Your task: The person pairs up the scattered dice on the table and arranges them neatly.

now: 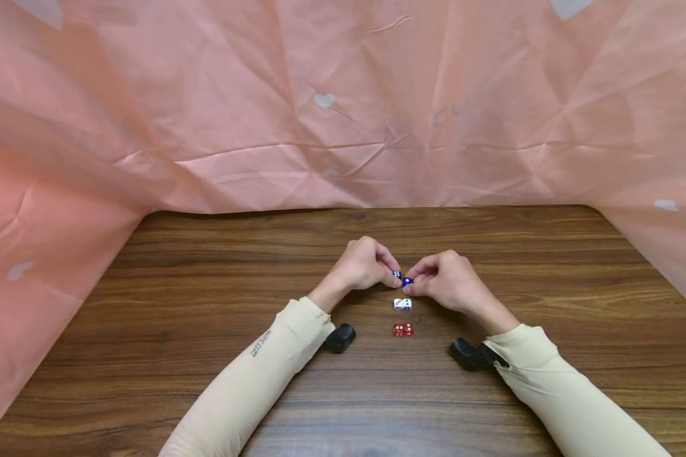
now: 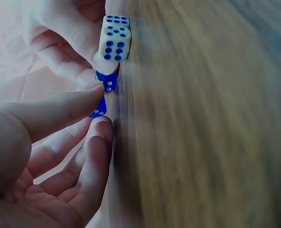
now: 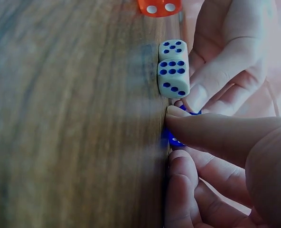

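Observation:
Thumb and fingers of my left hand (image 1: 366, 263) pinch a blue die (image 1: 397, 274) with white pips. My right hand (image 1: 448, 280) pinches another blue die (image 1: 408, 281), close beside the first; both are low over the table, partly covered by fingertips. In the left wrist view the left die (image 2: 99, 109) shows below the right one (image 2: 109, 81). Just nearer than the hands, two white dice (image 1: 403, 304) with blue pips sit side by side. Closer still, two red dice (image 1: 403, 329) form another pair; part of one red die (image 3: 160, 6) shows in the right wrist view.
Everything lies on a brown wood-grain table (image 1: 217, 285). A pink curtain (image 1: 343, 127) with pale hearts hangs behind it and along both sides. Black wrist-worn devices (image 1: 340, 337) stick out from under both cream sleeves (image 1: 263, 381).

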A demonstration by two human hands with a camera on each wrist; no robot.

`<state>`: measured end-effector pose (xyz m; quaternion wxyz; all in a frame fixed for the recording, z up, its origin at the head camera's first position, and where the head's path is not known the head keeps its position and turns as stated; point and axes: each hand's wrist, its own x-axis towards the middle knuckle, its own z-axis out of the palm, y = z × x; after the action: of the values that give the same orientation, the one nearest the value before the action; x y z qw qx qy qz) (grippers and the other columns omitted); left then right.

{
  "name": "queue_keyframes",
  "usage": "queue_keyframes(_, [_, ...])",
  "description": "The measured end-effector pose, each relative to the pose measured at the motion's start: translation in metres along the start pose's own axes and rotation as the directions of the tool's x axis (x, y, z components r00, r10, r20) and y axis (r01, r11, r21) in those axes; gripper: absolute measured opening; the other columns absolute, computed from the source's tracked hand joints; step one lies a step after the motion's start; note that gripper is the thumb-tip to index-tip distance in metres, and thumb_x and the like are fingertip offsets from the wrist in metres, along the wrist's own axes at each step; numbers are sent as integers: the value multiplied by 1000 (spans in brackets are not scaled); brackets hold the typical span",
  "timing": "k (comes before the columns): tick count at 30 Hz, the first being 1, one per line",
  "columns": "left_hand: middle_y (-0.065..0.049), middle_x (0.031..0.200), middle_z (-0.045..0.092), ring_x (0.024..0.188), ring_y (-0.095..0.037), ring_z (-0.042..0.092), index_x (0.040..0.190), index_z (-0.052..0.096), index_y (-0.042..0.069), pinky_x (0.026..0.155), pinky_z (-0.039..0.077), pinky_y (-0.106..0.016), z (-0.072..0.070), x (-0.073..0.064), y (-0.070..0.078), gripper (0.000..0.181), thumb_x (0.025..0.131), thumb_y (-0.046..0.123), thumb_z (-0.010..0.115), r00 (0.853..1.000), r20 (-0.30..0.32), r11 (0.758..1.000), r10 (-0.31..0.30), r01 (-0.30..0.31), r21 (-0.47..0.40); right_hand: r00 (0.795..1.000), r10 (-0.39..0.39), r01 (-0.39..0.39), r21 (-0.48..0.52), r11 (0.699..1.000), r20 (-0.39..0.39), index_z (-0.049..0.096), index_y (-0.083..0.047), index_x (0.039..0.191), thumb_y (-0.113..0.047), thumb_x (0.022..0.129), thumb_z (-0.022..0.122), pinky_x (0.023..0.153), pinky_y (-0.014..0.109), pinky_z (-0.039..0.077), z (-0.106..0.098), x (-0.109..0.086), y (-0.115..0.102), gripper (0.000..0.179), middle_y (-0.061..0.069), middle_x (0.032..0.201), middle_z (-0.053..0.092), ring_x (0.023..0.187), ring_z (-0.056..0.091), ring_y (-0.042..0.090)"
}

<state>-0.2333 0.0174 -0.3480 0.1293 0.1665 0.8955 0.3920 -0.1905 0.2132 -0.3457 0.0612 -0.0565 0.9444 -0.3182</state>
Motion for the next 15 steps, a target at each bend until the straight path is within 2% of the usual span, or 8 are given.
queue_keyframes(6, [8,80,80,82,-3,67,88,84,21,84,50,-24,2,1,1,16,77,19,96,1000,10,1000,2,-2,7,1000,-9,9,4,1000,2,83,-18,96,-32,81,91,77,30,48,0,0,-1,22,-5,85,82,83,67,10])
queue_keyframes(15, [9,78,78,81,-2,64,88,85,21,78,47,-21,4,2,2,18,75,20,97,1000,14,1000,19,-20,14,1000,-10,10,-4,1000,-4,83,-19,94,-29,82,90,75,31,47,0,0,2,17,-7,80,78,80,64,11])
